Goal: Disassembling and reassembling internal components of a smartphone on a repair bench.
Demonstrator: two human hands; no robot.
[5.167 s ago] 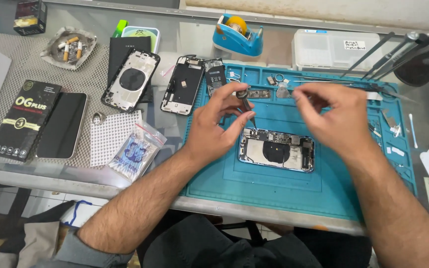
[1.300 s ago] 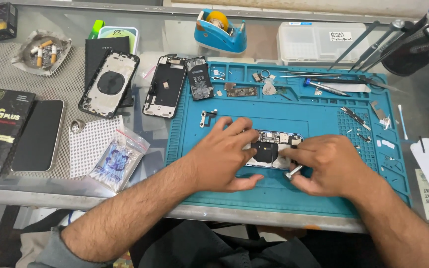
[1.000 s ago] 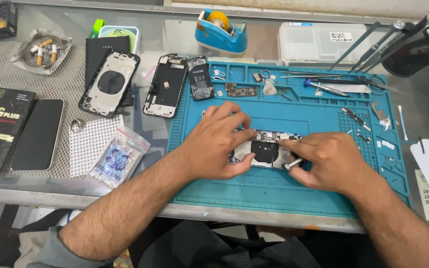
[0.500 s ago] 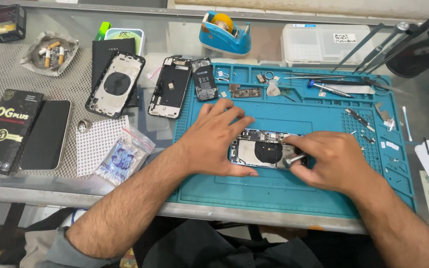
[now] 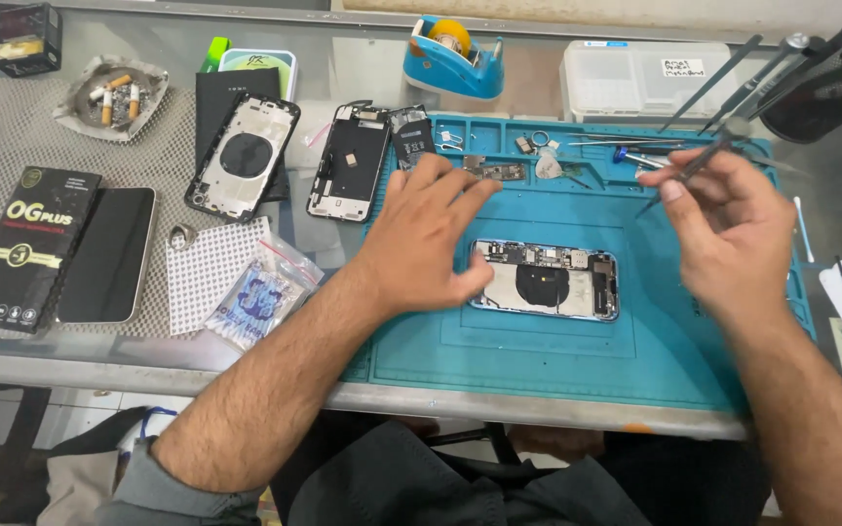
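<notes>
An opened phone body [image 5: 548, 281] with its inner parts showing lies on a teal work mat [image 5: 577, 360]. My left hand [image 5: 426, 239] rests flat on the mat, fingers spread, its thumb touching the phone's left end. My right hand [image 5: 728, 229] is raised to the right of the phone and pinches thin metal tweezers [image 5: 704, 166] that point up and away. Small loose parts [image 5: 499, 170] lie along the mat's far trays, just beyond my left fingertips.
Left of the mat lie a phone back shell [image 5: 244, 156], a phone frame [image 5: 348, 173], a dark phone [image 5: 109, 255], a black box [image 5: 23, 244] and a plastic bag [image 5: 260, 297]. A tape dispenser [image 5: 452, 54], a clear box [image 5: 640, 83], an ashtray [image 5: 114, 93] and long tools [image 5: 733, 78] stand behind.
My right hand has lifted off the phone and moved up and right with the tweezers. My left hand has slid off the phone, now only touching its left end.
</notes>
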